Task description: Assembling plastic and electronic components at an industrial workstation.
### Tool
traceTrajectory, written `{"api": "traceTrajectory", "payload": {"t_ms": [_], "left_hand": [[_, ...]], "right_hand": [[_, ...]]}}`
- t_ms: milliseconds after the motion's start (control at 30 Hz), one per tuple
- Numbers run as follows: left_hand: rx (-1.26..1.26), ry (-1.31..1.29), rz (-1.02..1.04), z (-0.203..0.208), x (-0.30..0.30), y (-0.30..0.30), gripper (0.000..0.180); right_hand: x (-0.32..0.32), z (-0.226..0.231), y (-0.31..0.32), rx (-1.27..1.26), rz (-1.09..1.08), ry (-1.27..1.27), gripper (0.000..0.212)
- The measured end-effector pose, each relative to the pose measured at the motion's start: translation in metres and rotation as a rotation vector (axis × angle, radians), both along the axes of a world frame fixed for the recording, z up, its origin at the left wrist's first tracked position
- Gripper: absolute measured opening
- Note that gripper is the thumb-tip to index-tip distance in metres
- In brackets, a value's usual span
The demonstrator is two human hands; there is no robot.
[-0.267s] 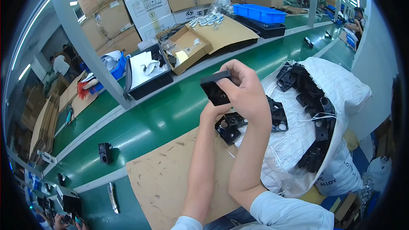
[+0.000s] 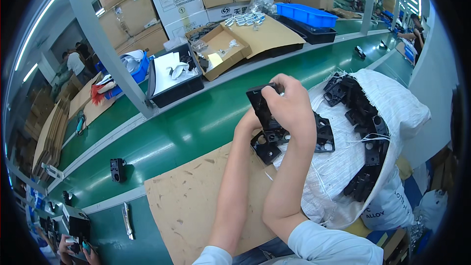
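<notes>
A black plastic housing [image 2: 260, 104], box-shaped with a hollow side, is held tilted above the front edge of the green conveyor. My right hand [image 2: 289, 105] grips it, thumb on its near face and fingers curled over the top. Just below and behind it is my left hand [image 2: 248, 120]; its fingers are hidden by the housing, so its hold does not show. Several like black housings [image 2: 266, 148] lie under my hands, beside a white woven sack [image 2: 338, 176]. More black housings [image 2: 365, 154] fill the sack's open mouth at my right.
Brown cardboard [image 2: 191, 206] covers the bench before me. A box cutter [image 2: 128, 221] lies left of it. Another housing [image 2: 117, 170] sits on the green conveyor [image 2: 196, 132]. Beyond stand a black bin [image 2: 176, 95], an open carton [image 2: 225, 59] and a blue tray [image 2: 306, 15]. A co-worker's hands [image 2: 78, 250] show lower left.
The housing has turned more upright in my right hand and shifted slightly right in the picture. My left hand has slipped further behind it. The whole view has shifted a little.
</notes>
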State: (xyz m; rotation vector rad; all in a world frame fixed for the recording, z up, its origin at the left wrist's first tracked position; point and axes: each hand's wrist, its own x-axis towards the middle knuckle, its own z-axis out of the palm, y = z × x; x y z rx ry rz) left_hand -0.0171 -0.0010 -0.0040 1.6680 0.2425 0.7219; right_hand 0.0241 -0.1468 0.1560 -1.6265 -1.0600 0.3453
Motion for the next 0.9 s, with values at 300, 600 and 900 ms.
{"api": "traceTrajectory", "payload": {"t_ms": [300, 600, 900], "left_hand": [[0.268, 0.572, 0.404, 0.0, 0.001, -0.003, 0.07], [0.338, 0.789, 0.404, -0.025, -0.004, 0.012, 0.064], [0.463, 0.94, 0.514, -0.016, -0.016, 0.006, 0.057]], "right_hand": [[0.007, -0.006, -0.001, 0.592, 0.409, 0.69, 0.012], [0.014, -0.007, -0.004, 0.885, 0.444, 0.838, 0.015], [0.019, -0.013, -0.002, 0.759, 0.477, 0.716, 0.016]]}}
